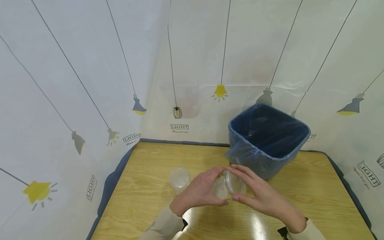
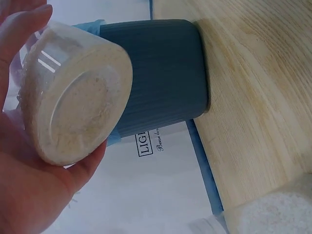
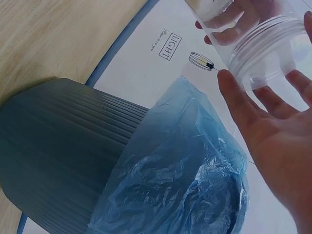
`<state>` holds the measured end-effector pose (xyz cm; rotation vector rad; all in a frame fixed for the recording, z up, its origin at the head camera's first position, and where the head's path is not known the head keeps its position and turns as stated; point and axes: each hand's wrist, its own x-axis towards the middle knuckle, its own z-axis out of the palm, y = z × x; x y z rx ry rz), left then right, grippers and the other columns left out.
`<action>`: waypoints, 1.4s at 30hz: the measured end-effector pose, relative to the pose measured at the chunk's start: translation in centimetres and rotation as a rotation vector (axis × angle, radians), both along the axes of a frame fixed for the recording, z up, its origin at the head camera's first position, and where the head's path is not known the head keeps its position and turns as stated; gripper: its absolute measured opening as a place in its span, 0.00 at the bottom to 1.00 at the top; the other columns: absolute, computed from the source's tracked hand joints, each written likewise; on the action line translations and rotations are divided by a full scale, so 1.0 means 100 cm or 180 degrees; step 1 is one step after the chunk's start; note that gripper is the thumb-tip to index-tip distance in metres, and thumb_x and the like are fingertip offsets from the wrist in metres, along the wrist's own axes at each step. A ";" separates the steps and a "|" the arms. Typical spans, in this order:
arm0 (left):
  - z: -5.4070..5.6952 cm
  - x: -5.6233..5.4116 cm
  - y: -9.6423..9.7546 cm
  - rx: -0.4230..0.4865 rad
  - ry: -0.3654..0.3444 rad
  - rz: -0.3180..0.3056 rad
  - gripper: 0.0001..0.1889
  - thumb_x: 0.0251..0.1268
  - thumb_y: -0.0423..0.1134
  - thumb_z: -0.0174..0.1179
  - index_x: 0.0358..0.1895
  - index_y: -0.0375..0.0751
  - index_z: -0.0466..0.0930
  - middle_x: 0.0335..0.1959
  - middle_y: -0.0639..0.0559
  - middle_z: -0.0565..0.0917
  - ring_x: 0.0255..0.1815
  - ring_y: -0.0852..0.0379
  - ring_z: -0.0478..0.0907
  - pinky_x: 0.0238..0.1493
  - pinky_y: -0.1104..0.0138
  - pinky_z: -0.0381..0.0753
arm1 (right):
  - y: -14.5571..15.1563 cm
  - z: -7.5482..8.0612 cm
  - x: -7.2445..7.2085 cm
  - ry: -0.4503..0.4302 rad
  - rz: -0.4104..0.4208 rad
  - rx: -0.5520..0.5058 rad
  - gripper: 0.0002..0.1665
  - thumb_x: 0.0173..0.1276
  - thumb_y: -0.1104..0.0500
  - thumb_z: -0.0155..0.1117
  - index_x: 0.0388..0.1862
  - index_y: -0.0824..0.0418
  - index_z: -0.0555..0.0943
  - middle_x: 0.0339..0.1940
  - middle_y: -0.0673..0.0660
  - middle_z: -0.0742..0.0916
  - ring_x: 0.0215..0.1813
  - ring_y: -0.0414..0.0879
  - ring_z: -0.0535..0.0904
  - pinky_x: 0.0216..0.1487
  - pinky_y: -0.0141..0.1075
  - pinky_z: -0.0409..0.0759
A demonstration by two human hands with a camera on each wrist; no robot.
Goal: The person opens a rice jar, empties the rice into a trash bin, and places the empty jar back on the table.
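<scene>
My left hand [image 1: 202, 189] grips a clear plastic jar [image 1: 220, 188] round its body, and the jar is tipped over on its side. Pale, grainy stuff lies against its base in the left wrist view. At the other end my right hand [image 1: 261, 196] holds the clear ribbed screw-top end [image 3: 267, 45] between thumb and fingers. Both hands are raised over the table, just in front of the bin. To the left of them a second clear jar [image 1: 179, 177] stands on the table; white grains [image 2: 275, 214] show in it in the left wrist view.
A dark ribbed bin [image 3: 63, 151] lined with a blue plastic bag [image 1: 252, 156] stands at the back right of the wooden table [image 1: 150, 166]. White sheeting [image 1: 192, 60] printed with lamps surrounds the table at the back and sides.
</scene>
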<state>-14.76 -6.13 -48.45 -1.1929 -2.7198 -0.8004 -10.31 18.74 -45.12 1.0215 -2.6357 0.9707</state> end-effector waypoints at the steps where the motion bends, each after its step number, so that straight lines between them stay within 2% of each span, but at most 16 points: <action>1: 0.000 0.000 0.000 0.0001 -0.0049 -0.0006 0.51 0.42 0.58 0.82 0.71 0.44 0.69 0.58 0.55 0.81 0.51 0.62 0.79 0.49 0.68 0.80 | 0.000 0.000 0.000 0.0000 0.0024 0.0010 0.44 0.68 0.52 0.75 0.80 0.54 0.67 0.76 0.58 0.72 0.70 0.57 0.75 0.56 0.56 0.83; 7: 0.002 -0.002 -0.001 0.0006 -0.0208 -0.0038 0.51 0.42 0.57 0.82 0.72 0.44 0.69 0.59 0.55 0.81 0.53 0.62 0.80 0.50 0.68 0.80 | 0.001 0.000 0.000 0.0079 0.0151 0.0036 0.46 0.67 0.54 0.75 0.81 0.53 0.66 0.79 0.56 0.70 0.73 0.57 0.73 0.59 0.53 0.82; 13: 0.004 -0.002 -0.002 -0.0001 -0.0316 -0.0013 0.51 0.43 0.57 0.82 0.72 0.44 0.68 0.60 0.54 0.81 0.54 0.62 0.80 0.52 0.68 0.80 | 0.002 0.001 -0.001 0.0196 0.0336 -0.0023 0.47 0.66 0.57 0.76 0.81 0.55 0.65 0.80 0.58 0.68 0.75 0.55 0.71 0.63 0.48 0.80; 17: 0.002 0.000 -0.001 0.0062 -0.0295 0.0033 0.51 0.43 0.56 0.82 0.73 0.43 0.69 0.59 0.54 0.81 0.53 0.62 0.80 0.51 0.68 0.80 | 0.002 0.000 -0.001 0.0101 0.0250 -0.0095 0.50 0.65 0.56 0.77 0.82 0.54 0.63 0.81 0.59 0.66 0.76 0.57 0.68 0.62 0.50 0.80; 19: 0.000 0.001 0.001 0.0085 -0.0175 0.0110 0.51 0.42 0.57 0.82 0.72 0.43 0.69 0.59 0.54 0.81 0.53 0.61 0.80 0.51 0.67 0.80 | 0.000 0.000 0.000 -0.0006 0.0059 -0.0162 0.51 0.65 0.54 0.77 0.83 0.54 0.62 0.81 0.60 0.66 0.75 0.59 0.69 0.58 0.50 0.82; 22: -0.004 0.004 0.005 0.0037 0.0129 0.0262 0.52 0.42 0.59 0.82 0.72 0.43 0.69 0.61 0.53 0.81 0.55 0.58 0.80 0.52 0.63 0.82 | -0.005 0.000 0.000 -0.0158 -0.0357 -0.0193 0.50 0.68 0.49 0.75 0.82 0.56 0.61 0.77 0.62 0.70 0.70 0.59 0.74 0.52 0.49 0.85; 25: -0.008 0.007 0.009 -0.0128 0.0526 0.0418 0.53 0.41 0.62 0.82 0.72 0.45 0.69 0.62 0.52 0.81 0.58 0.55 0.80 0.53 0.58 0.82 | -0.009 0.002 0.000 -0.0341 -0.0728 -0.0114 0.45 0.72 0.45 0.69 0.81 0.58 0.64 0.71 0.61 0.75 0.53 0.49 0.82 0.44 0.42 0.85; 29: -0.011 0.010 0.012 -0.0298 0.0952 0.0522 0.55 0.38 0.65 0.82 0.72 0.46 0.68 0.61 0.51 0.80 0.59 0.52 0.80 0.56 0.56 0.81 | -0.014 0.004 0.000 -0.0516 -0.1014 0.0045 0.44 0.73 0.39 0.65 0.80 0.58 0.66 0.65 0.59 0.80 0.37 0.38 0.78 0.38 0.37 0.80; 32: -0.012 0.010 0.012 -0.0317 0.1135 0.0541 0.55 0.37 0.65 0.82 0.71 0.46 0.69 0.60 0.51 0.80 0.59 0.52 0.80 0.57 0.56 0.80 | -0.016 0.005 -0.001 -0.0523 -0.1100 0.0076 0.44 0.72 0.37 0.66 0.78 0.58 0.68 0.60 0.57 0.82 0.36 0.38 0.77 0.38 0.38 0.79; 36: -0.011 0.010 0.011 -0.0310 0.1285 0.0547 0.55 0.36 0.65 0.82 0.70 0.46 0.70 0.59 0.52 0.81 0.57 0.53 0.81 0.56 0.57 0.81 | -0.017 0.006 -0.001 -0.0430 -0.1110 0.0058 0.40 0.71 0.37 0.67 0.74 0.58 0.74 0.59 0.56 0.84 0.42 0.43 0.80 0.39 0.39 0.80; 42: -0.009 0.009 0.009 -0.0254 0.1310 0.0514 0.55 0.35 0.64 0.83 0.70 0.46 0.70 0.59 0.52 0.81 0.58 0.53 0.80 0.56 0.58 0.81 | -0.017 0.003 -0.001 -0.0188 -0.1012 -0.0079 0.37 0.69 0.41 0.71 0.71 0.56 0.77 0.62 0.55 0.84 0.51 0.47 0.83 0.42 0.39 0.84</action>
